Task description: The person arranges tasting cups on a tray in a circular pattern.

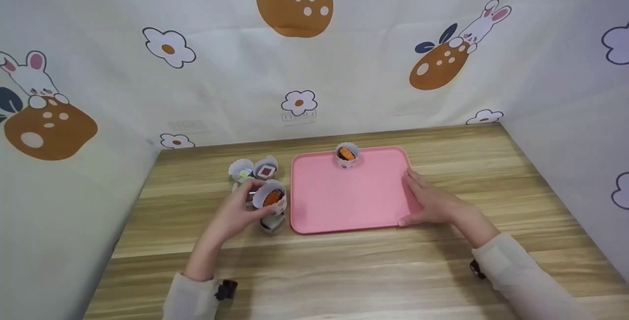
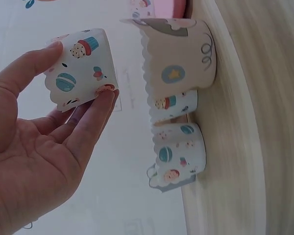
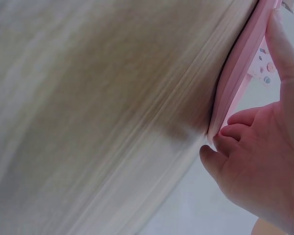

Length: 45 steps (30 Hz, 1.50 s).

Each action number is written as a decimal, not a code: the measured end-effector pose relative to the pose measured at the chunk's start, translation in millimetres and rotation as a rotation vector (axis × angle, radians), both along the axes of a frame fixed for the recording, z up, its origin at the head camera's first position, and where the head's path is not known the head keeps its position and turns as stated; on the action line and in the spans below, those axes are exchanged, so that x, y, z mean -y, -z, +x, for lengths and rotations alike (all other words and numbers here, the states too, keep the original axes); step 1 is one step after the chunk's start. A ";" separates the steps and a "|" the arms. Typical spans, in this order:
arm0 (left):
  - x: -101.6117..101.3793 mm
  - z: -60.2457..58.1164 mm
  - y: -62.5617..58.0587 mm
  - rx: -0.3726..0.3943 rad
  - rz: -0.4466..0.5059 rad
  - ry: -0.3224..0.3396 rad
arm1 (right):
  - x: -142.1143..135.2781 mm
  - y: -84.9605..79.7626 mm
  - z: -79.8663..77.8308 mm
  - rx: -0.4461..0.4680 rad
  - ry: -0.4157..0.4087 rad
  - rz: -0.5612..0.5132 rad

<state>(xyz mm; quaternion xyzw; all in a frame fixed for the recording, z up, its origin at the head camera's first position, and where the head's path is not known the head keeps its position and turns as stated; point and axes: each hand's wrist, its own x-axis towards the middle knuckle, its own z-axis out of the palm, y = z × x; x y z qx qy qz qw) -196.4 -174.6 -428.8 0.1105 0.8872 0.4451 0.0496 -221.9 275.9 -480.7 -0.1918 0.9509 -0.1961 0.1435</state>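
My left hand (image 1: 238,216) grips a patterned paper baking cup (image 1: 281,205) between thumb and fingers, raised just left of the pink tray (image 1: 350,197). An orange piece with a dark edge (image 1: 273,197) lies in that cup; the left wrist view shows the cup's printed wall (image 2: 83,68). My right hand (image 1: 435,204) touches the tray's right rim with extended fingers, its thumb at the near right corner. At the tray's far edge stands another paper cup (image 1: 347,163) with an orange piece in it.
Left of the tray stand more paper cups: one with a yellow-green and white piece (image 1: 244,174), another with a white-edged dark red piece (image 1: 266,171). A further cup (image 1: 273,223) is partly hidden below the held one. Patterned cloth (image 1: 344,89) hangs behind the wooden table (image 1: 339,276).
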 end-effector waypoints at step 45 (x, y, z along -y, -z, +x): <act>-87.7 -29.7 13.6 0.050 0.110 0.067 | 1.0 -4.2 2.5 0.000 -0.025 -0.025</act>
